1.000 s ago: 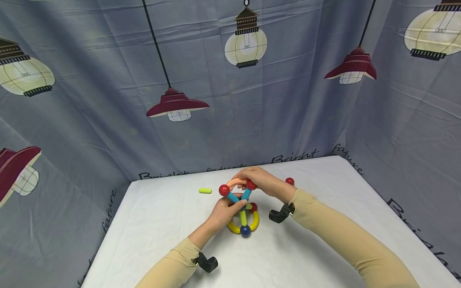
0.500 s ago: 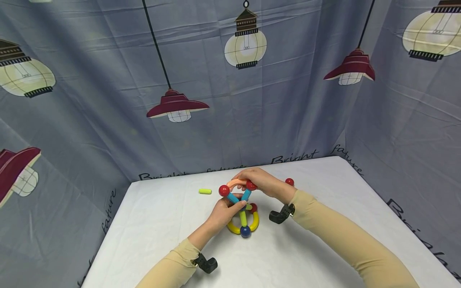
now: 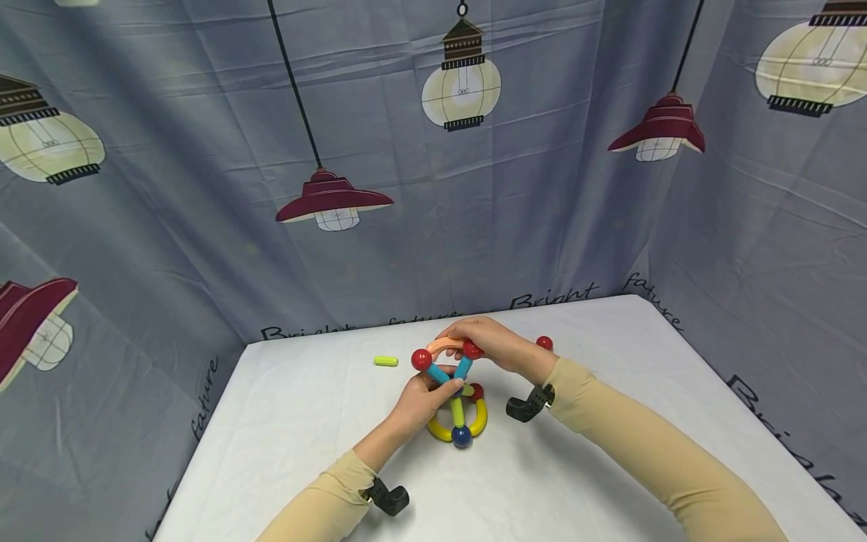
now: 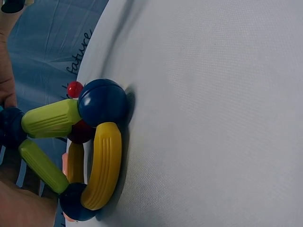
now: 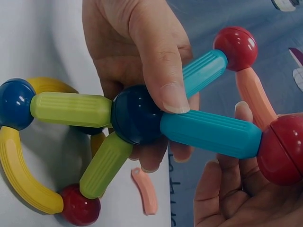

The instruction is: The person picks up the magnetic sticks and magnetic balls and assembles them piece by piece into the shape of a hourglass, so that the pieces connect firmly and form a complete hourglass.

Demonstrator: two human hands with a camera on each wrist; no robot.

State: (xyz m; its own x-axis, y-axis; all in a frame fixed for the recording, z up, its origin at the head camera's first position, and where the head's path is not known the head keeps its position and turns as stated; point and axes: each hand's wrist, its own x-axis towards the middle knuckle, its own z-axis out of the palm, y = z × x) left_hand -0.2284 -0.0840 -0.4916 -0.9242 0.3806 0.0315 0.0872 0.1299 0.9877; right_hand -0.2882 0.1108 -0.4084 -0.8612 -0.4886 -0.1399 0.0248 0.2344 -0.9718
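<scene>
A magnetic ball-and-stick structure stands on the table. Its base ring has yellow curved sticks (image 4: 105, 165), a front blue ball (image 3: 461, 436) and a dark red ball (image 5: 80, 205). Green sticks (image 5: 71, 109) slope up to a central dark blue ball (image 5: 137, 114). From there two light blue sticks (image 5: 210, 134) spread up to red balls (image 3: 421, 359), bridged by an orange curved stick (image 5: 254, 94). My left hand (image 3: 418, 400) pinches the central ball, thumb across it where the light blue sticks join. My right hand (image 3: 489, 337) holds the orange stick near the right-hand red ball (image 5: 284, 150).
A loose green stick (image 3: 386, 360) lies on the white table left of the structure. Beyond my right wrist sits another red ball (image 3: 545, 342). A second orange curved stick (image 5: 145, 191) rests on the table behind the structure. Printed curtains (image 3: 433, 256) enclose the table's back and sides.
</scene>
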